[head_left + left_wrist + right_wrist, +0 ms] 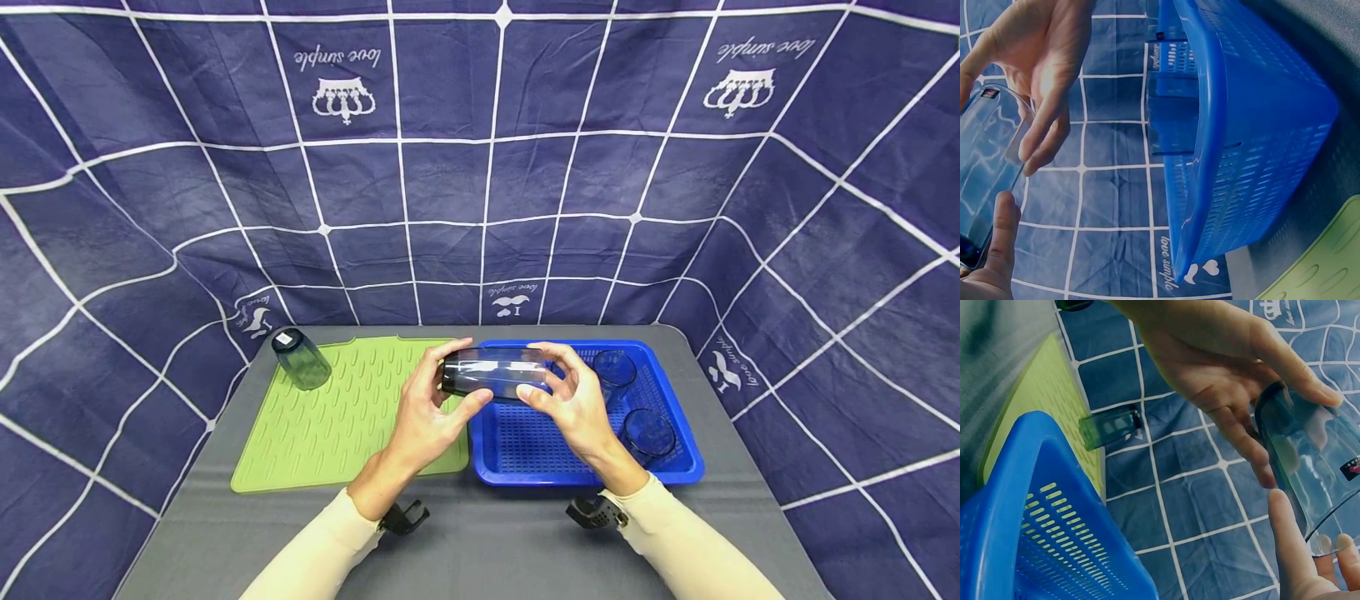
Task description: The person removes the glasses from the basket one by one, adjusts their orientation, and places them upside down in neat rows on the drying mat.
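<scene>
A clear, blue-grey tinted drinking glass lies sideways in the air between both hands, above the seam between the green mat and the blue basket. My left hand grips its thick, dark base end, thumb in front and fingers behind. Around the rim end, the fingers and thumb of my right hand hold the other side. A small dark sticker shows on the glass wall near the rim in the right wrist view.
A blue perforated basket at the right holds two more glasses, one toward the back and one nearer. On the left lies a ridged green drying mat, with an upturned glass at its far left corner.
</scene>
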Motion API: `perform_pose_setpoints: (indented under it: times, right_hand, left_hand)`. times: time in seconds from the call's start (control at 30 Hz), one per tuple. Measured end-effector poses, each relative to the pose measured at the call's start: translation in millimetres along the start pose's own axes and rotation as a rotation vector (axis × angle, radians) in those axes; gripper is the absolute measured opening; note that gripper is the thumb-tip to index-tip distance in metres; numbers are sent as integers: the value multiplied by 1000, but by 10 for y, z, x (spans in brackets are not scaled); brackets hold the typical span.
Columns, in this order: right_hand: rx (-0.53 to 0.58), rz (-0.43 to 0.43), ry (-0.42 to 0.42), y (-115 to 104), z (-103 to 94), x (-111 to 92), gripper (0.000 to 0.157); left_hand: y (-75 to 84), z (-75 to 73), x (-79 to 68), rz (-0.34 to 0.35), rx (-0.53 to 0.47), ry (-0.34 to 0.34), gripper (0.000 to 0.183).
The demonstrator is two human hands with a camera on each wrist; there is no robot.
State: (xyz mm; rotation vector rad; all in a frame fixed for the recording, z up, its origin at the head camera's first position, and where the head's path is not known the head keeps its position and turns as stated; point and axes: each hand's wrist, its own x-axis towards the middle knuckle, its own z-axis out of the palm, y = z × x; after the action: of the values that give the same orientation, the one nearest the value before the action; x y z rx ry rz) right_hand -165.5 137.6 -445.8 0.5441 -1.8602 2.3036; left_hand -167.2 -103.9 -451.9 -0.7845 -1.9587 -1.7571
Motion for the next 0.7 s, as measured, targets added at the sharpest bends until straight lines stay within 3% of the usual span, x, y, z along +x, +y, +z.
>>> perform_pose_setpoints:
  times: [0.3, 0.7]
  right_hand:
    - [-11, 52, -43, -33, 12, 31, 73]
    - [-44, 69, -112, -38, -41, 61, 72]
  left_hand:
    - [0, -53, 17, 6, 37, 8, 73]
    - [-24, -96, 56, 12, 87, 6, 72]
